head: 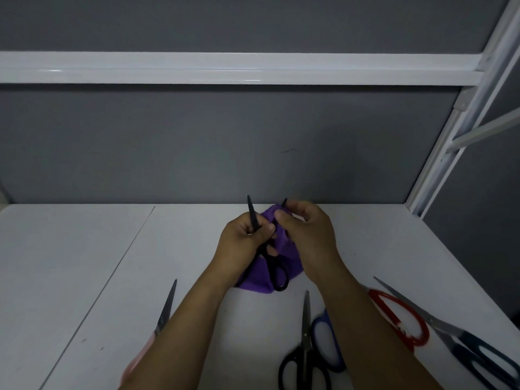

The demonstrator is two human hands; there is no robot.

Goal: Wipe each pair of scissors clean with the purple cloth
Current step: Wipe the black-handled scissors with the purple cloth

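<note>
The left hand (243, 240) curls its fingers round the all-black, matt-bladed scissors (271, 264), which are spread in a V, with one bare blade rising just above those fingers. The right hand (308, 232) pinches the soft purple cloth (257, 281) over the other blade, whose tip pokes out just past its fingertips. This pair looks mid-wipe.

Five more pairs lie nearer the body than the fingers:
- pink-handled scissors (166, 308)
- black-handled steel scissors (305, 327)
- blue-handled scissors (340, 364)
- red-handled scissors (419, 339)
- long dark-blue-handled scissors (450, 330)

Whether any of them is already clean I cannot tell.
</note>
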